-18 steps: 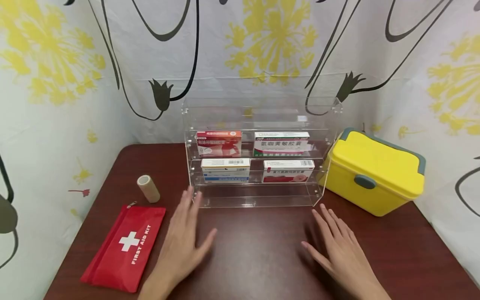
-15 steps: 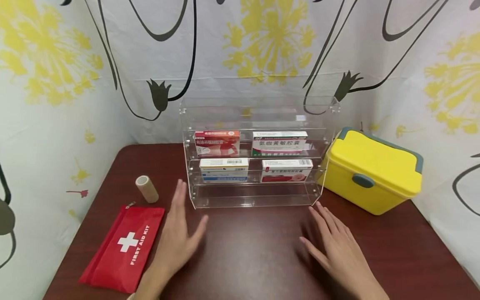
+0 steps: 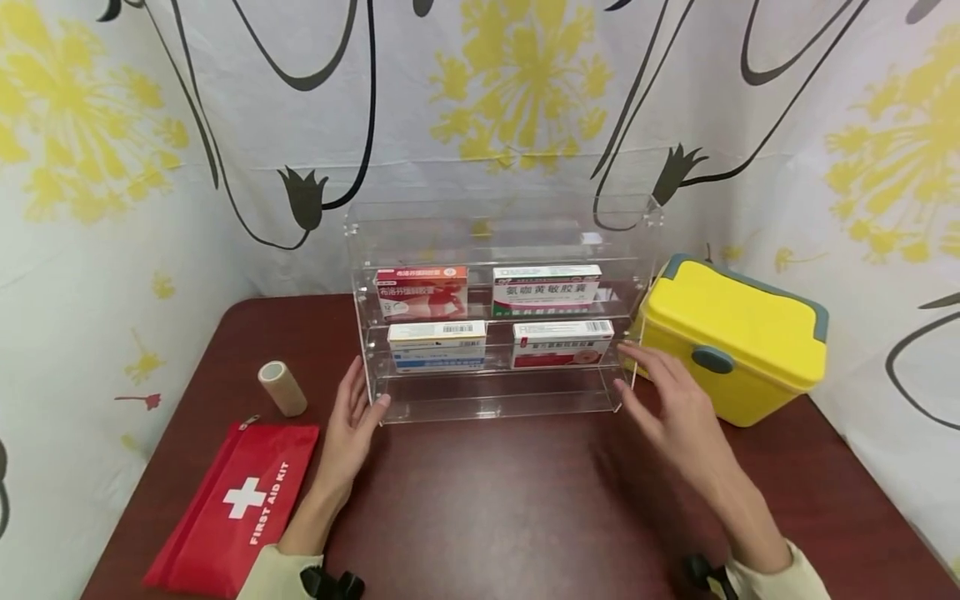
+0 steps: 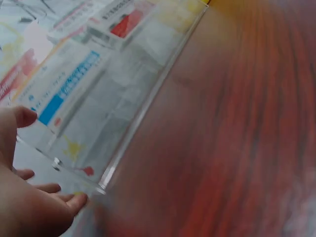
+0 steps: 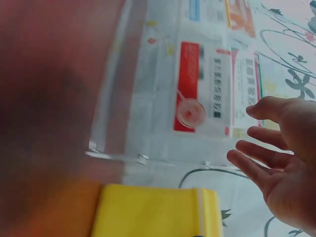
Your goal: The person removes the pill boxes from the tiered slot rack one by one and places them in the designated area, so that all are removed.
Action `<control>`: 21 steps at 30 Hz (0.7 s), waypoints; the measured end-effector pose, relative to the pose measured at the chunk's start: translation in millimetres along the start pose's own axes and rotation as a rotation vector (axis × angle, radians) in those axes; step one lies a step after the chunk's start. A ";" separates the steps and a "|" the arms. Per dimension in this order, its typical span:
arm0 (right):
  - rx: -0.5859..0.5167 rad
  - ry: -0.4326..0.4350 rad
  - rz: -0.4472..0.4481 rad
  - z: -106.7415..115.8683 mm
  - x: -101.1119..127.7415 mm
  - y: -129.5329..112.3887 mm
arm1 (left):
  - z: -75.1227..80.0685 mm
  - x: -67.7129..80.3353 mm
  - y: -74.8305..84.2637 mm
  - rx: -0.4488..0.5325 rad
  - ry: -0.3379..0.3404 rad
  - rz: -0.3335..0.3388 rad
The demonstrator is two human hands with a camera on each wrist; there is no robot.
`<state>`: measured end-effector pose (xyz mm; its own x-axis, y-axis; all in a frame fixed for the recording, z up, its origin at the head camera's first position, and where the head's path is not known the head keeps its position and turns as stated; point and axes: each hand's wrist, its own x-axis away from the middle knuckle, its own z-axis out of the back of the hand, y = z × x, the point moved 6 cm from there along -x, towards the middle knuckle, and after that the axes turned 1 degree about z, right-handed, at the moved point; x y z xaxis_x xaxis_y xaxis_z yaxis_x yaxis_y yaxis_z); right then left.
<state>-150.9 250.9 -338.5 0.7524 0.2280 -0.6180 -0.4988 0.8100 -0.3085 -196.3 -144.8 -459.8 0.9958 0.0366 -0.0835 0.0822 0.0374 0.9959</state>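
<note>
A clear acrylic display rack [image 3: 495,407] stands on the table with medicine boxes on two of its tiers. An orange-red box [image 3: 422,297] and a white box with pink and green trim [image 3: 546,292] sit on the upper one. Below them are a white-and-blue box [image 3: 438,347] and a white-and-red box [image 3: 562,345]. My left hand [image 3: 347,433] is at the rack's lower left side, fingers outside the panel and thumb near the front corner. Around the right side panel, my right hand [image 3: 686,425] has its thumb and fingers spread apart.
A yellow storage box [image 3: 738,333] with a grey latch stands right of the rack, just beyond my right hand. On the left lie a red first aid pouch [image 3: 240,508] and, behind it, an upright beige roll [image 3: 283,389]. Patterned fabric [image 3: 247,108] surrounds the table [image 3: 480,500].
Both hands have moved from over the table in front to the rack's two sides. The right hand has risen along the right panel. The view has shifted slightly; the boxes keep their places.
</note>
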 end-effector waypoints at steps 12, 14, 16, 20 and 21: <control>0.062 -0.188 -0.011 -13.5 -42.9 15.7 | 2.1 -4.5 -18.3 0.069 -0.016 0.021; 0.054 -0.183 -0.019 -15.5 -43.6 17.0 | 1.9 -4.5 -18.8 0.070 -0.014 0.011; 0.050 -0.173 -0.020 -17.0 -44.7 18.3 | 1.8 -4.6 -19.0 0.076 -0.011 0.002; 0.040 -0.164 0.000 -18.7 -48.8 20.5 | 1.6 -4.6 -19.3 0.087 -0.006 0.000; 0.038 -0.166 0.008 -18.6 -50.0 20.7 | 1.5 -4.9 -19.4 0.090 -0.007 0.000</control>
<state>-206.8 246.2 -327.4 0.8105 0.3181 -0.4918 -0.4909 0.8270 -0.2741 -202.7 -147.1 -478.6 0.9961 0.0296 -0.0835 0.0849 -0.0526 0.9950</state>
